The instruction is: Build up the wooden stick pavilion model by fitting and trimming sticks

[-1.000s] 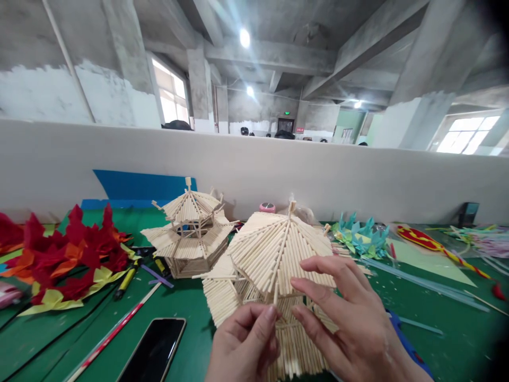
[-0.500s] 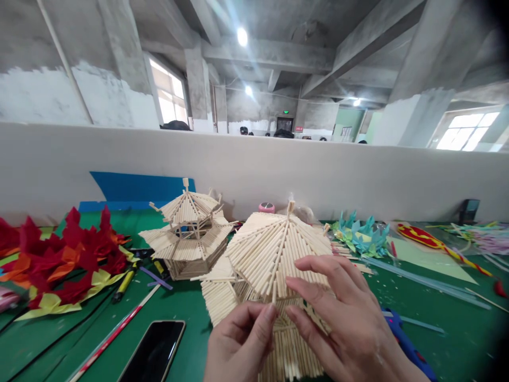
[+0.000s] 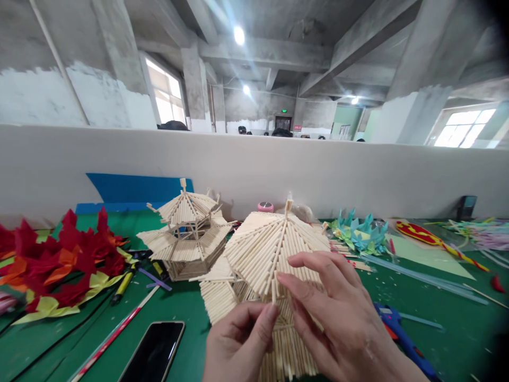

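Note:
A pavilion model of pale wooden sticks (image 3: 258, 249) stands in front of me, its pointed roof facing the camera. At the roof's lower front corner, my left hand (image 3: 244, 339) pinches a short wooden stick (image 3: 274, 291) between thumb and forefinger. My right hand (image 3: 334, 307) is over the right side of the roof, fingers apart, its index fingertip by the upper end of that stick. Its palm hides part of the lower storey. Behind to the left is a second, two-tiered stick pavilion (image 3: 191, 233).
A black phone (image 3: 153, 350) lies front left, near red paper flowers (image 3: 75, 254) and a yellow marker (image 3: 124, 285). At right are a blue glue gun (image 3: 405, 334), clear sticks (image 3: 425, 278) and a teal paper flower (image 3: 360, 233). A white partition (image 3: 238, 164) stands behind.
My right hand has moved slightly left, its index fingertip coming closer to the stick. More of the blue glue gun shows. My left hand keeps its pinch.

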### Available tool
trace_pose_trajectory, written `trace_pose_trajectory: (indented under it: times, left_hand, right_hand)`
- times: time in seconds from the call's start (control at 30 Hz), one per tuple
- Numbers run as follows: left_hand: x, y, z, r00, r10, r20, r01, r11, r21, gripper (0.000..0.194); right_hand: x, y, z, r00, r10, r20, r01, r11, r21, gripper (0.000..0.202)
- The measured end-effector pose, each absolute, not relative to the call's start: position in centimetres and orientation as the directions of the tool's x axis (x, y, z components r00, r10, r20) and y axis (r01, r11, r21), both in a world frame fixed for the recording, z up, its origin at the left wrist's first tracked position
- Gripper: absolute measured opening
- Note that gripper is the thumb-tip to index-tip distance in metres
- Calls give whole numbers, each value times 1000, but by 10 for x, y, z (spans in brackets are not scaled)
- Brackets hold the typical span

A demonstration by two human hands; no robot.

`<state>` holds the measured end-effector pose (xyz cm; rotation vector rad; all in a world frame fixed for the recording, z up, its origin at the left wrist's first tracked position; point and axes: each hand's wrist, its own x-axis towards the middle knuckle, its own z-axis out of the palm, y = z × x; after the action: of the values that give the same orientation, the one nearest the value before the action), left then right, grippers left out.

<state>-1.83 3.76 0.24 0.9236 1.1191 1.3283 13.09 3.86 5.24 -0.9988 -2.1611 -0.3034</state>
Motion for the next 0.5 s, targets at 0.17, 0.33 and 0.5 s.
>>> trace_pose_trajectory:
  times: [0.17,0.33,0.5]
  left_hand:
    - [-18,36,5,-80,992,-98,-287,71,955,28]
    - [-17,36,5,-64,991,-119,-324,92,941,27]
    - [-17,33,6,-96,990,-104,-340,65,938,24]
  right_hand:
    - [131,38,53,-477,593,649,733,676,-78,28]
    - [131,39,53,-497,590,636,736,675,-52,29]
    - [133,40,50,-508,574,642,729,684,-35,28]
